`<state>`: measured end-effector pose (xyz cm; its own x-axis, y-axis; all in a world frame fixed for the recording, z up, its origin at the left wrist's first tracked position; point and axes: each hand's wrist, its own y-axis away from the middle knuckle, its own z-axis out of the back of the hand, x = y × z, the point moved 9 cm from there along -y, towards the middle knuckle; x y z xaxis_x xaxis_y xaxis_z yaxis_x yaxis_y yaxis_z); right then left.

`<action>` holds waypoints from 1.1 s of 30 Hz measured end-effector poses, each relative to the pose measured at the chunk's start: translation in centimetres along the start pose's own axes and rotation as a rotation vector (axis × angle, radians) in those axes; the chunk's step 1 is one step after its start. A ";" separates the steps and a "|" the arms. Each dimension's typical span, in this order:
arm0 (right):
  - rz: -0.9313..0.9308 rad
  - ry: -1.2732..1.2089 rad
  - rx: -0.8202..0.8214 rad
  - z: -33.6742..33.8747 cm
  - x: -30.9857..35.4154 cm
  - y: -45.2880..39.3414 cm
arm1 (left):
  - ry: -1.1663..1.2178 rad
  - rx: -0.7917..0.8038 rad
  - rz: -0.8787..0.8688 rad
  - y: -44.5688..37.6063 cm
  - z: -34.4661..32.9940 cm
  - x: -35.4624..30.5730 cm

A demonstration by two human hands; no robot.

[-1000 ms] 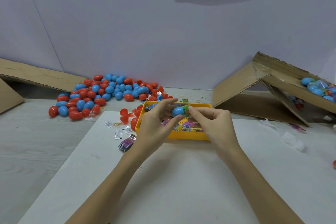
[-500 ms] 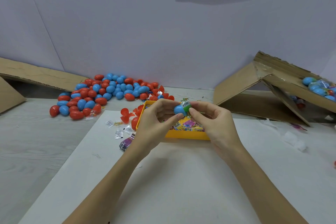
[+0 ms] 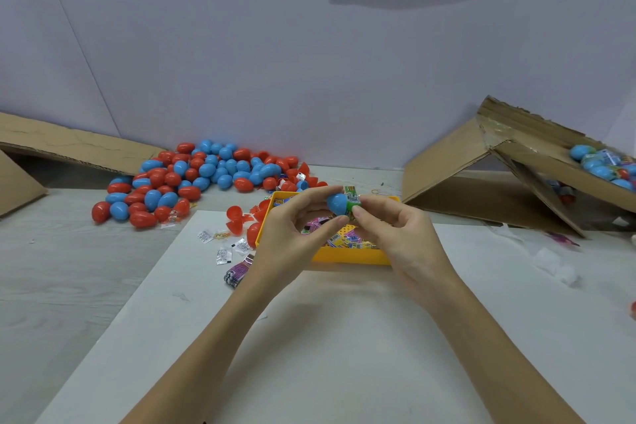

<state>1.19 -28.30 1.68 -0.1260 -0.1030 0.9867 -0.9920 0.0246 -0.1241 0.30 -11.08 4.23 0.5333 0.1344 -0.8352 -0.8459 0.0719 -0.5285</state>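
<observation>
My left hand [image 3: 292, 234] pinches a blue plastic egg half [image 3: 336, 203] between thumb and fingers, just above the yellow tray [image 3: 351, 256]. My right hand [image 3: 402, 237] pinches a green wrapped candy [image 3: 352, 205] whose end sits in the open side of the egg half. The tray holds several small colourful wrapped candies [image 3: 344, 239]. Both hands meet over the tray's far half, and part of the tray is hidden behind them.
A pile of red and blue plastic eggs [image 3: 192, 179] lies at the back left beside a cardboard flap [image 3: 69, 148]. A tilted cardboard box [image 3: 516, 165] with filled eggs [image 3: 602, 165] stands at the right. Loose wrappers [image 3: 223, 251] and red egg halves [image 3: 237, 217] lie left of the tray on a white sheet [image 3: 344, 337].
Both hands have lifted slightly with the blue egg half and the green candy. The candy has been pressed closer into the egg half.
</observation>
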 end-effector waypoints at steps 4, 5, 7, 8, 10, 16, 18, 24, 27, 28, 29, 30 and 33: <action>-0.111 -0.205 0.047 -1.1 -0.9 0.3 | -0.069 -0.026 -0.059 0.0 0.1 -0.4; -0.146 -0.269 0.059 -1.3 -1.0 0.4 | -0.087 -0.022 -0.071 0.0 0.1 -0.5; -0.205 -0.386 0.093 -1.9 -1.3 0.6 | -0.103 -0.015 -0.082 0.0 0.1 -0.5; -0.223 -0.423 0.102 -2.1 -1.3 0.7 | -0.108 -0.011 -0.083 0.0 0.0 -0.6; -0.247 -0.478 0.096 -2.4 -1.5 0.9 | -0.138 0.005 -0.096 0.1 -0.3 -0.7; -0.407 -0.639 0.127 -3.8 -2.3 1.5 | -0.244 0.030 -0.170 0.6 -1.4 -1.4; -0.463 -0.680 0.137 -4.3 -2.5 1.8 | -0.238 0.010 -0.170 0.7 -1.5 -1.5; -0.572 -0.776 0.133 -5.0 -3.2 2.5 | -0.273 0.023 -0.230 0.6 -1.4 -1.9; -0.599 -0.798 0.107 -5.0 -3.6 2.5 | -0.306 0.034 -0.254 0.6 -1.5 -2.0; -0.608 -0.804 0.101 -5.0 -3.8 2.5 | -0.314 0.036 -0.259 0.6 -1.6 -1.9; -0.617 -0.813 0.097 -5.0 -3.9 2.6 | -0.319 0.036 -0.263 0.6 -1.6 -1.9; -0.628 -0.822 0.094 -5.1 -4.0 2.6 | -0.321 0.034 -0.269 0.5 -1.6 -1.8; -0.659 -0.822 0.105 -5.3 -4.4 2.9 | -0.328 0.020 -0.291 0.6 -1.4 -1.8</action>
<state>-1.04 -22.51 -2.42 0.5073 -0.7068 0.4931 -0.8583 -0.3633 0.3623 -1.16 -12.72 5.22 0.7202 0.4125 -0.5579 -0.6630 0.1722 -0.7285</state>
